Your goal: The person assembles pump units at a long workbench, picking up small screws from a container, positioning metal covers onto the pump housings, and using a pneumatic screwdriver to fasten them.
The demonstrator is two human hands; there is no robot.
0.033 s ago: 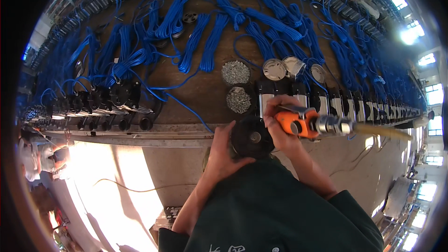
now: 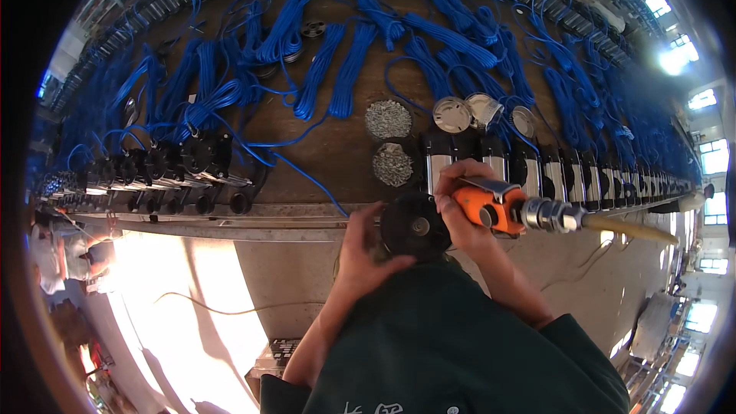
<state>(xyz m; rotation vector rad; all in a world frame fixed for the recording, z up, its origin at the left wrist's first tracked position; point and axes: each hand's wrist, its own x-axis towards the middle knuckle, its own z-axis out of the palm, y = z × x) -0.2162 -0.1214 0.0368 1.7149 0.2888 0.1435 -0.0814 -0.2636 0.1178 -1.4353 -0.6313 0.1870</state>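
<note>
Just below my viewpoint, a dark green shirt (image 2: 452, 337) with pale lettering across its lower front fills the near middle. Beyond it I have both bare hands at the table's near edge, a black round housing (image 2: 416, 226) between them. I see the left hand (image 2: 359, 253) curved at the housing's left side, thumb apart from the fingers and lying along the near rim; the fingers are blurred, so I cannot tell whether they press on it. The right hand (image 2: 464, 218) is curled around an orange power tool (image 2: 491, 209) at the housing's right side; its working end is hidden from me. From the tool a silver fitting (image 2: 550, 215) and a yellowish hose (image 2: 629, 226) run out to the right, over open floor (image 2: 567, 261).

Past the hands, I see a metal edge along the table (image 2: 330, 157), with bare brown top left of two heaps of small metal fasteners (image 2: 392, 165). Just right of the heaps, black-and-silver cylinders (image 2: 438, 172) stand close together, crowding that side; pale metal discs (image 2: 451, 115) lie behind them. At left, a row of black pump bodies (image 2: 205, 157) lines the edge. Farther back lie bundles of blue cable (image 2: 318, 69), then another row of cylinders along the far side.
</note>
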